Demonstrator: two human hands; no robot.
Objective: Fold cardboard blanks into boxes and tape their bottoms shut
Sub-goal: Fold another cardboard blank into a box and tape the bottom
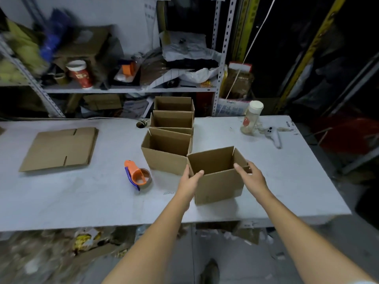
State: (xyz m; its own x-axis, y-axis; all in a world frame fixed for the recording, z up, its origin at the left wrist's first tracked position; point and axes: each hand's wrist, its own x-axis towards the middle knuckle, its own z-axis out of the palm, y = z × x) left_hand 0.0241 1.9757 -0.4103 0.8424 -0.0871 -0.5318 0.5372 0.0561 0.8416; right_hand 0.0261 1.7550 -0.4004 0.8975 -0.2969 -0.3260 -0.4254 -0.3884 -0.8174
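On the white table [82, 197], just right of the middle, an open box [217, 181] stands upright with its mouth up, and the person has it by the top rim. The left hand [189, 177] pinches the near left corner, thumb over the edge. The right hand [251, 176] grips the right wall, thumb hooked inside. The box sits skewed, its far left corner right up against the nearest of the row [164, 158] of three finished boxes behind it. That looks like the main hazard to me: push it back at this angle and the corner could shove the row out of line or tip the light front one. Both grips are on thin single-wall rim, so a hard squeeze or a one-sided lift might crease a flap or rack the box out of square. Its bottom is hidden, so I cannot tell whether the tape is on or holding; lifted carelessly, a weak seam could spring open. The tape [138, 175] lies near the left elbow's path, and a sweep toward the blanks [59, 148] could knock it.
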